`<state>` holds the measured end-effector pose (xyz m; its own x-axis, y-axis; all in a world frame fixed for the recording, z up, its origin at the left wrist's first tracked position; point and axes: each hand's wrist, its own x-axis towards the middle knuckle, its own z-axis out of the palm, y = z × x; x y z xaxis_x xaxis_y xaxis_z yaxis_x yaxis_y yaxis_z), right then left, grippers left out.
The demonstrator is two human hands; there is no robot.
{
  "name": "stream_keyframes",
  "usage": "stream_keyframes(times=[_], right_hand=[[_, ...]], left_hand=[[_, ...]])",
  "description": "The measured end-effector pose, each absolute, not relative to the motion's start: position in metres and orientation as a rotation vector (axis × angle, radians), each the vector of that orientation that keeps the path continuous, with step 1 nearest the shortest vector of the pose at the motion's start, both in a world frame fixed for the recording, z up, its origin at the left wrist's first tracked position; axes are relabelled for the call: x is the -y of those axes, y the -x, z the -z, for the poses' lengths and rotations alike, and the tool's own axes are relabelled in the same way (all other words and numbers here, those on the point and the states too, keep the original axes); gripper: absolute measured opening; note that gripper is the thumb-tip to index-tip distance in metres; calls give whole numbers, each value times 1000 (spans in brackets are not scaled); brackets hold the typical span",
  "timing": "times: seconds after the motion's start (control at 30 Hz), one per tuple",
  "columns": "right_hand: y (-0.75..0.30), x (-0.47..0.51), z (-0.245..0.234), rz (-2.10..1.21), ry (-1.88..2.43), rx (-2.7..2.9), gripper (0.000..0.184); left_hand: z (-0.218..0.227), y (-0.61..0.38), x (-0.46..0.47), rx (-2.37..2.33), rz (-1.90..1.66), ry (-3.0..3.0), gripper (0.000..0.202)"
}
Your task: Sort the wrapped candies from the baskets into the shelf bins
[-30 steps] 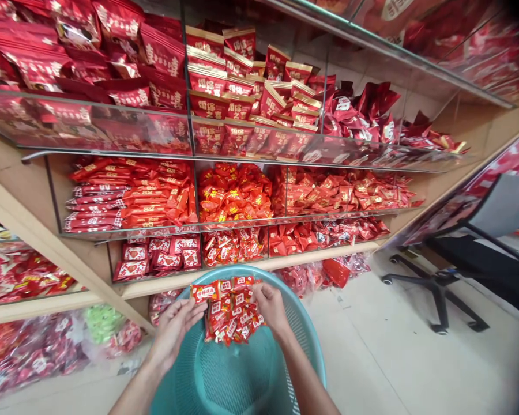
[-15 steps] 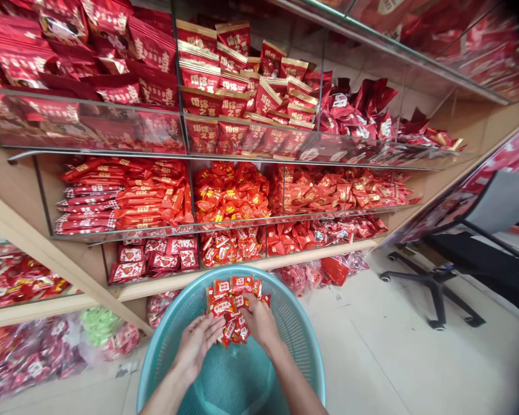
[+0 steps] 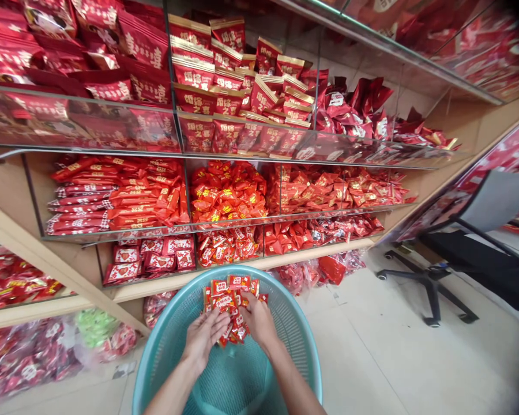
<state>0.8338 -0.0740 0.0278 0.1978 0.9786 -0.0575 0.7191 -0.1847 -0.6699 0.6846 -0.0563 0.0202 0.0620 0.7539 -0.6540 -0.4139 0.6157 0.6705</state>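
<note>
A pile of small red wrapped candies [image 3: 225, 302] with white labels lies against the far inner side of a teal mesh basket [image 3: 300, 323]. At the left edge of the pile, my left hand [image 3: 205, 337] is open, its palm turned inward and its fingers stretched toward the candies. Over the right part of the pile, my right hand [image 3: 259, 321] has its thumb and fingers bent together around a wrapped candy, which the fingers partly cover. Both forearms come over the basket's near side.
Glass-fronted shelves [image 3: 225, 220] hold red candy packets ahead. Clear bags of candy [image 3: 298, 275] lie on the floor under the lowest shelf, with more bags [image 3: 30, 357] at left. A black office chair [image 3: 471, 253] stands to the right on the tiled floor [image 3: 363, 340].
The view has shifted slightly, so the shelves and basket appear a little further left. My left hand has moved slightly closer to my right hand. The candy pile looks much the same.
</note>
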Motion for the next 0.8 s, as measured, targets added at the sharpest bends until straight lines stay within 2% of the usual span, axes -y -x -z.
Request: stream_keyframes(times=[0.13, 0.4, 0.6, 0.67, 0.8], right_hand=[[-833, 73, -27, -711, 1898, 1514, 35], [-827, 70, -25, -681, 1684, 1379, 22], [-827, 66, -31, -684, 1591, 1243, 35], [-828, 66, -32, -680, 1575, 1194, 38], [-831, 64, -31, -687, 1539, 1121, 39]], left_hand=[[-23, -680, 55, -1232, -893, -362, 15], [-29, -673, 73, -1310, -668, -623, 42], [-57, -698, 5, -1172, -941, -1235, 32], [-66, -713, -29, -1266, -908, -1525, 24], [-72, -744, -75, -1360, -867, -1619, 9]])
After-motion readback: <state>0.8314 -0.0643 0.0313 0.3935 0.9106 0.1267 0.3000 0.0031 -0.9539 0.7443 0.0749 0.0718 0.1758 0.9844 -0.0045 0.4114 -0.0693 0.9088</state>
